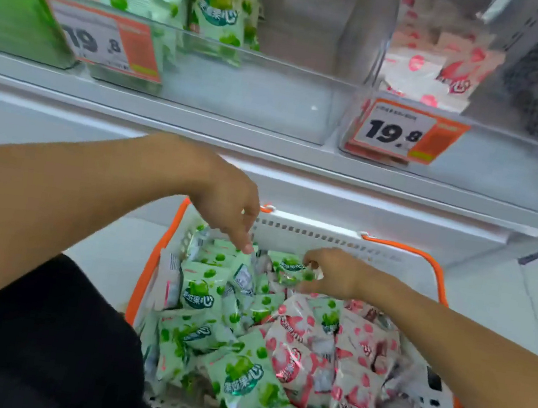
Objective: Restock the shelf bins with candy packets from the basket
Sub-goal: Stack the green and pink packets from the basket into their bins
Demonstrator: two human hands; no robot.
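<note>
**Picking green packets from the basket**

The right hand [330,274] pinches a green-printed plastic candy packet [289,269] at the far end of the white, orange-rimmed plastic basket [325,237]; the left hand [228,212] reaches down beside it, fingers loose, holding nothing. Next, by my judgement: lift it to the clear green-packet shelf bin [241,96] above. Pale floor, white shelving

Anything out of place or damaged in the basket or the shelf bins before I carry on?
Nothing looks damaged or spilled. One oddity: a green packet lies among the pink packets on the basket's right side. The green bin and pink bin each hold only their own colour.
</note>
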